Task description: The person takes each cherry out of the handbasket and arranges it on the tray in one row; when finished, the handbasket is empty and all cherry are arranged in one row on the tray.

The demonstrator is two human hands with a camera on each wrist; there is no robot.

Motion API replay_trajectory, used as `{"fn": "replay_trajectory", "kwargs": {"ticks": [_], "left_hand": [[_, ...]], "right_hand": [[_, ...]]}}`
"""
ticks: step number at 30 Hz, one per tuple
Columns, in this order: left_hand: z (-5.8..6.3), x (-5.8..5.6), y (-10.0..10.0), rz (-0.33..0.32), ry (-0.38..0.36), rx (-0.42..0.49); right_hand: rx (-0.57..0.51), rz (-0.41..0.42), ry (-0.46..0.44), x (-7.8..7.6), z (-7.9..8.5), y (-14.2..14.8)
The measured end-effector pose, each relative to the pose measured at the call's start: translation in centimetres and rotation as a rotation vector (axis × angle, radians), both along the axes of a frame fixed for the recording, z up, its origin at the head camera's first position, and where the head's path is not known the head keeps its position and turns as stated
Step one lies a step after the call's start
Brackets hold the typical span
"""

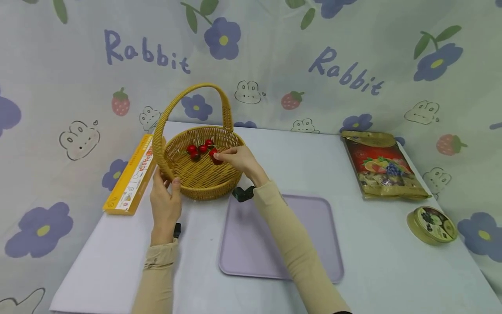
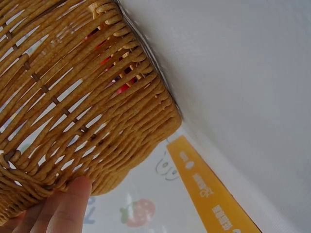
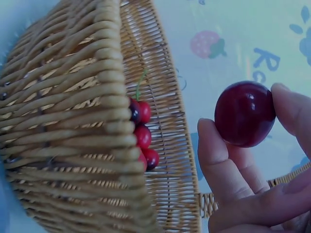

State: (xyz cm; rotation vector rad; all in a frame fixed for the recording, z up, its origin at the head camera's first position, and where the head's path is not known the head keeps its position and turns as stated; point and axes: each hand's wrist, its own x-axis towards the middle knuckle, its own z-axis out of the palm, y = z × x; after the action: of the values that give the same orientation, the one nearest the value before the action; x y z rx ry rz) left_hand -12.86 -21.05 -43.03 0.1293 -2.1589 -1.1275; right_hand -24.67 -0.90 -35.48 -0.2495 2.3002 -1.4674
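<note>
A yellow-brown wicker basket (image 1: 200, 192) with a tall arched handle stands left of centre on the table. Its left side near the handle's foot is gripped by my left hand (image 1: 165, 207), whose fingers (image 2: 73, 206) lie against the weave in the left wrist view. My right hand (image 1: 245, 160) is over the basket's right side, pinching a dark red cherry (image 3: 245, 114) between thumb and fingertips. Several more red cherries (image 1: 202, 148) lie inside toward the back; in the right wrist view the near rim partly hides these cherries (image 3: 143, 136).
A lilac tray (image 1: 313, 240) lies in front, partly under my right forearm. Left of the basket is a yellow pasta box (image 1: 129, 179). A gold and red fruit pouch (image 1: 384, 165) and a round tin (image 1: 433, 225) sit at the right. A printed curtain (image 1: 266, 48) hangs behind.
</note>
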Motion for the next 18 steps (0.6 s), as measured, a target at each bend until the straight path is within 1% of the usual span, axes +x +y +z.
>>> {"fn": "replay_trajectory", "kwargs": {"ticks": [8, 12, 18], "left_hand": [[0.0, 0.0, 0.1, -0.016, -0.002, 0.002], [0.0, -0.2, 0.1, -0.021, 0.007, 0.008], [0.0, -0.2, 0.1, -0.018, 0.013, 0.013]], "right_hand": [[-0.050, -0.036, -0.048, 0.9, -0.7, 2.0], [-0.094, -0.049, -0.072, 1.3, -1.4, 2.9], [-0.163, -0.068, -0.088, 2.3, -2.4, 4.4]]}}
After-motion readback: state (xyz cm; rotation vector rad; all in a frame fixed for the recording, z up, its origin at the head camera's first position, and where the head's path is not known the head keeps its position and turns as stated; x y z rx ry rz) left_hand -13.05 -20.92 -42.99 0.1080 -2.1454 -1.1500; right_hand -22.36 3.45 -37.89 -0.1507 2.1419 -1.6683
